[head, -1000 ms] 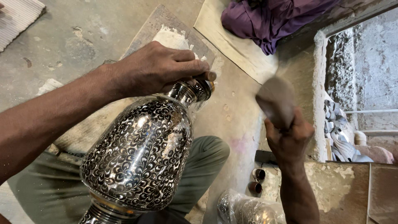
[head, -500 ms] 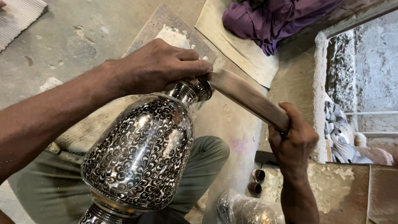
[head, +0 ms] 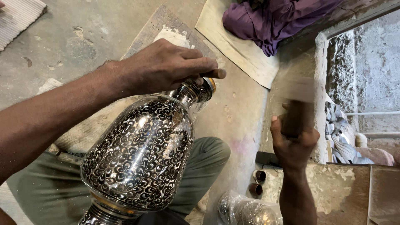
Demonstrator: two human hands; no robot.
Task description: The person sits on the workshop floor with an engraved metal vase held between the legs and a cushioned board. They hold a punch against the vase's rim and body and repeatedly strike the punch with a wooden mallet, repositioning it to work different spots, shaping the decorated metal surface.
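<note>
While the concrete floor [head: 83,37] took up most of the view, the engraved metal vase [head: 139,150] was the biggest thing on it, lying tilted across the seated person's lap with its neck pointing up and away and its foot toward the body; green trousers [head: 200,166] showed beneath it. Its belly was already covered in a dense scroll pattern of dark ground and bright silver leaves, with no blank patch showing on the side in view, so the surface decoration looked finished there, and what remained seemed to be work at the mouth; the far side was hidden. A purple cloth [head: 275,21] lay bunched at the top, just beside a pale flat board [head: 237,50]. The left hand [head: 166,66] was wrapped over the vase's neck [head: 189,91], fingers curled closed around it and the thumb stretched out past the rim. The right hand [head: 293,141] was clenched around the dark handle of a mallet-like tool [head: 298,104], held upright and well apart from the vase, its pale head blurred so its shape could not be told. Near the lower edge sat shiny metal pieces wrapped in clear plastic [head: 246,210], and just above them two small dark caps [head: 257,182]
</note>
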